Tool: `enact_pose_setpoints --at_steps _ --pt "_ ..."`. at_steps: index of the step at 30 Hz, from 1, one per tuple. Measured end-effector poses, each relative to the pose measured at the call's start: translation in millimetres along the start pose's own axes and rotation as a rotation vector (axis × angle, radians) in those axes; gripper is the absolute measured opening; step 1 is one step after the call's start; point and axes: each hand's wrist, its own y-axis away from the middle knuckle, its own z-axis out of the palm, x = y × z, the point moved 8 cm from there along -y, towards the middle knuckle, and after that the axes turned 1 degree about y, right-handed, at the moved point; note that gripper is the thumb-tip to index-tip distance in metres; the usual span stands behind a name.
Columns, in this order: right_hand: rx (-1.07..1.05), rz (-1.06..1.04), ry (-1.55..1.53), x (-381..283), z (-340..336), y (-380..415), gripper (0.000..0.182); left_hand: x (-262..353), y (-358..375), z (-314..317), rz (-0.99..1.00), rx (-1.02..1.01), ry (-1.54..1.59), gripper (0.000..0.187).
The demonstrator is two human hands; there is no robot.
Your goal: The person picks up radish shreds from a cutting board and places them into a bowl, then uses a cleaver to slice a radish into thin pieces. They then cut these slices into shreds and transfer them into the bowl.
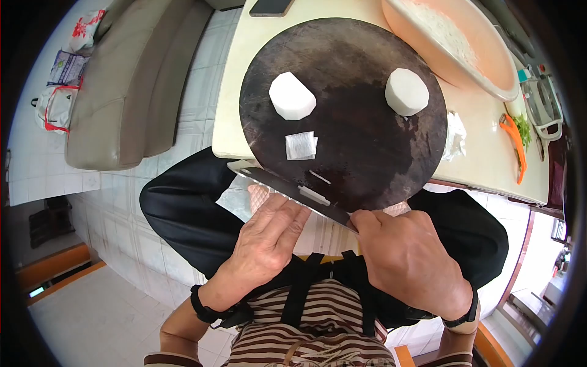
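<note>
My right hand (413, 257) is closed around the handle of a cleaver (284, 188), whose wide blade slants up to the left over the near edge of the round dark chopping board (361, 147). A pale strip clings to the blade. My left hand (269, 238) is at the blade's near edge, fingers stretched out together, the tips touching or very close to the metal. Two white peeled chunks, seemingly radish, sit on the board: a left chunk (292, 96) and a right chunk (406, 92). Below the left one lies a small stack of thin white slices (301, 146), with a thin sliver (320, 177) nearer me.
A large peach basin (507, 85) with shredded white contents stands at the back right. An orange peeler (515, 144), crumpled white paper (454, 136) and a lidded glass pot (543, 101) are on the right. A phone (270, 7) lies at the far edge; a sofa (131, 79) stands left.
</note>
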Motion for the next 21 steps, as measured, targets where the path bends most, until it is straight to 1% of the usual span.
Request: enact_pose_setpoints --at_steps 2,4,6,13,21 --pt "-0.002 -0.017 -0.016 -2.1 0.7 -5.6 0.016 0.4 -2.2 -1.4 0.001 0.002 -0.006 0.041" --pt "-0.052 0.018 0.000 -3.3 4.3 -13.0 0.014 2.8 -2.9 -1.8 0.006 0.003 -0.014 0.041" --pt "-0.036 0.016 0.001 -4.8 4.2 -14.2 0.014 1.6 -3.1 0.2 -0.030 0.007 0.001 0.043" --pt "0.051 0.052 -0.032 7.1 -1.0 -0.6 0.015 2.2 -4.8 -1.8 -0.018 0.031 0.003 0.045" --pt "0.008 0.033 -0.060 -0.5 -6.0 5.2 0.016 0.9 -0.9 -0.8 -0.030 -0.005 0.001 0.046"
